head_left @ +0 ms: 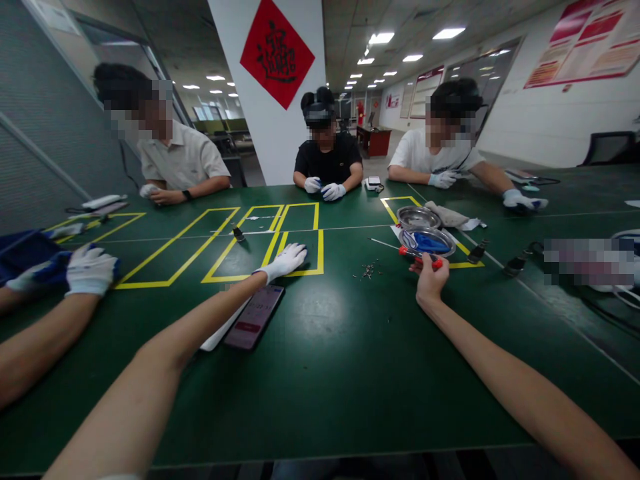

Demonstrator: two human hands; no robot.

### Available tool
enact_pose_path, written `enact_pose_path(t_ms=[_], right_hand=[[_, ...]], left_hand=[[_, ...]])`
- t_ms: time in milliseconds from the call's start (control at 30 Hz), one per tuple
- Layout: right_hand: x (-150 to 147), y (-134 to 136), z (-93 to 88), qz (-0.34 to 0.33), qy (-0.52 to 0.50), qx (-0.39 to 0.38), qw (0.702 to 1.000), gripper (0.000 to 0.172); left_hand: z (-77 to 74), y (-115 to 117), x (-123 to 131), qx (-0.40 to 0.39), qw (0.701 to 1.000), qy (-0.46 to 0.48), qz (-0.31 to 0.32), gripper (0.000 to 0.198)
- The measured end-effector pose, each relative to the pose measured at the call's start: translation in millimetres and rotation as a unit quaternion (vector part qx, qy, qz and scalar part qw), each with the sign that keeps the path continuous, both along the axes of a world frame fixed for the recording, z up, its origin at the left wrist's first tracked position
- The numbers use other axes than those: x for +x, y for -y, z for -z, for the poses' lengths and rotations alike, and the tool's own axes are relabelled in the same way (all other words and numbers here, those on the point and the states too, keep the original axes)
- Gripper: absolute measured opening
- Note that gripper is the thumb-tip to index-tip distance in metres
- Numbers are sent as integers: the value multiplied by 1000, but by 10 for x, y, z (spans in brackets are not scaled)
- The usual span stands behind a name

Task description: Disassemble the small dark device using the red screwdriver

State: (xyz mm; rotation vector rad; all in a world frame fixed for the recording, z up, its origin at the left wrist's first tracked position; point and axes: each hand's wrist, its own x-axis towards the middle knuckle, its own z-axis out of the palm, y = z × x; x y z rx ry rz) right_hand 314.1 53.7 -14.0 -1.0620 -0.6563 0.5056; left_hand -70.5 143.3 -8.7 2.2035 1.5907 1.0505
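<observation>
My left hand [287, 261], in a white glove, rests palm down on the green table beside a yellow tape outline, its fingers stretched out and nothing in it. A phone [254, 320] lies just below that wrist. My bare right hand [430, 277] is closed around the red handle of a screwdriver [384, 244], whose thin shaft points left. Behind this hand sits a metal bowl [453, 248] with something blue in it. Left of the hand, several small screws [369, 269] are scattered on the table.
Another metal bowl [419, 217] stands behind, next to a beige cloth [447, 215]. Dark stubby objects [479, 251] stand around the table. A neighbour's gloved hand [93, 270] is at the left. Across sit several people, and cables [607, 310] lie at the right.
</observation>
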Motion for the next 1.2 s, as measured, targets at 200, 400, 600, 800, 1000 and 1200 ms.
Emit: enact_pose_path(t_ms=[200,400,600,800,1000,1200], right_hand=[[16,-21,23,-3,-1,4,1000,42],[37,-30,46,3,2,8,1000,41],[46,-16,34,4,-8,23,1000,40],[6,42,-27,-34,-5,10,999,42],[-166,257,-108,-143,125,0,982,41],[-483,613,-189,-251,240,-44,937,37]], left_hand=[[45,197,1361,-42,987,-84,131,51],[-36,452,2220,-92,985,8,145,50],[-44,397,2351,-110,966,189,135,49],[-126,313,2053,-121,894,419,103,49],[-287,702,1526,21,960,278,7,44],[-286,1432,1339,133,986,-66,77,51]])
